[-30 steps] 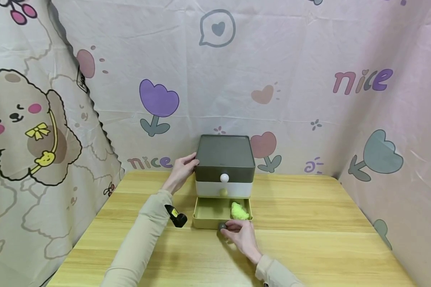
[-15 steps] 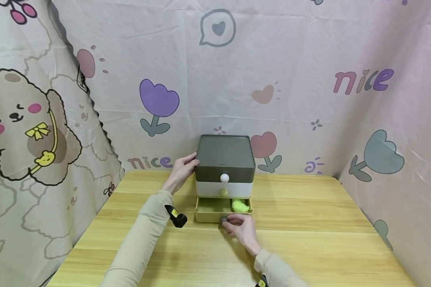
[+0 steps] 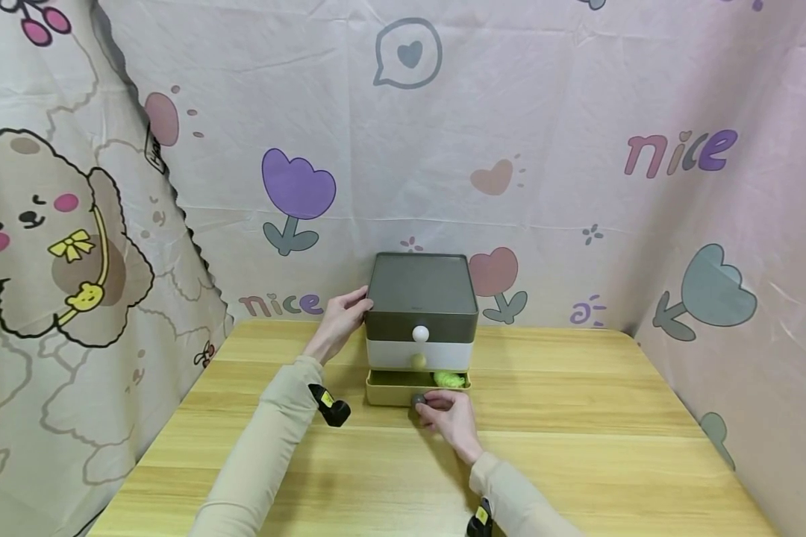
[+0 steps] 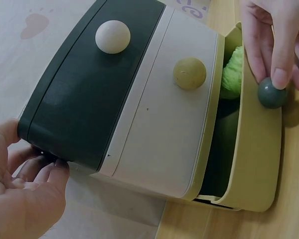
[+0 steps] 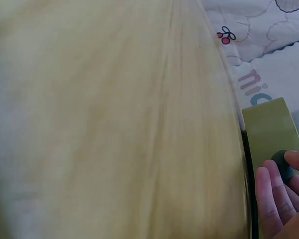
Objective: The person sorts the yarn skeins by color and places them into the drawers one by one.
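A small three-tier drawer unit (image 3: 422,282) stands on the table, dark green on top, white in the middle, olive yellow below. The bottom drawer (image 3: 391,395) is partly out, and a fluffy bright green object (image 3: 449,380) lies at its right side, half hidden by the drawer front. My right hand (image 3: 451,419) pinches that drawer's dark round knob (image 4: 272,93) between thumb and fingers. At the upper left side of the unit, my left hand (image 3: 339,322) grips the dark tier's corner, thumb at the top edge and fingers bent against the side (image 4: 37,167).
A white knob (image 3: 420,334) sticks out from the top drawer and a yellow one (image 4: 189,73) from the middle drawer, both closed. The wooden table (image 3: 578,418) reaches back to a printed cloth (image 3: 551,112) that hangs behind and along both sides.
The bottom drawer has slid back into the unit, my right hand moving away from me with its knob. Less of the fluffy green object shows. My left hand stays in place.
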The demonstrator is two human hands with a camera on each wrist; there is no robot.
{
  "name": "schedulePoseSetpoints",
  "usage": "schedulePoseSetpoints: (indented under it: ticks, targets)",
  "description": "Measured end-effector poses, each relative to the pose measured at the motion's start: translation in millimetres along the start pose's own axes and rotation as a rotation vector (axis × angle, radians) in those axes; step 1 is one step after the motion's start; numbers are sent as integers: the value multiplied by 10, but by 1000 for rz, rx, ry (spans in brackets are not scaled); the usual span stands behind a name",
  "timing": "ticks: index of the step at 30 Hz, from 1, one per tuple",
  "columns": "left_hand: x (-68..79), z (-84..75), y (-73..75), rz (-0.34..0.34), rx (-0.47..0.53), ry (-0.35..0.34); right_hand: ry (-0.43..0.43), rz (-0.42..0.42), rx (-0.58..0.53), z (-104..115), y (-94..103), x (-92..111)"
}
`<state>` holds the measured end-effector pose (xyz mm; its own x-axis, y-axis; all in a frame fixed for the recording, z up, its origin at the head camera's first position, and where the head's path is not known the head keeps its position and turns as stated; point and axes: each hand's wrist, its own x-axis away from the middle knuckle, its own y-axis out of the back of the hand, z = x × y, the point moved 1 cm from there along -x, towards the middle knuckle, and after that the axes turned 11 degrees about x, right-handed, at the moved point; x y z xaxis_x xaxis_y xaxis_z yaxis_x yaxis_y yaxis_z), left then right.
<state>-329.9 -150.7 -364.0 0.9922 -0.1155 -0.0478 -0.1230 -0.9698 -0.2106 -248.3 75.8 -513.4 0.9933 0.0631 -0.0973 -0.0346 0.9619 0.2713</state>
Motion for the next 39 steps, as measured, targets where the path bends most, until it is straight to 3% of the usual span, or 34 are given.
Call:
schedulePoseSetpoints:
  ticks: [6,18,29,39]
  targets:
    - [0,4,-3,2,-10,1,-32,-11,-10,48,-16,-41]
    - [5,0,4,1,6,9,-40,-18,-42,356,37,30]
    - [2,3,11,8,-4,9,-46,-21,-21,299,40,-80]
    - [-6,6,9,5,-15,0,-47,-70,-4,-2,-36,-285]
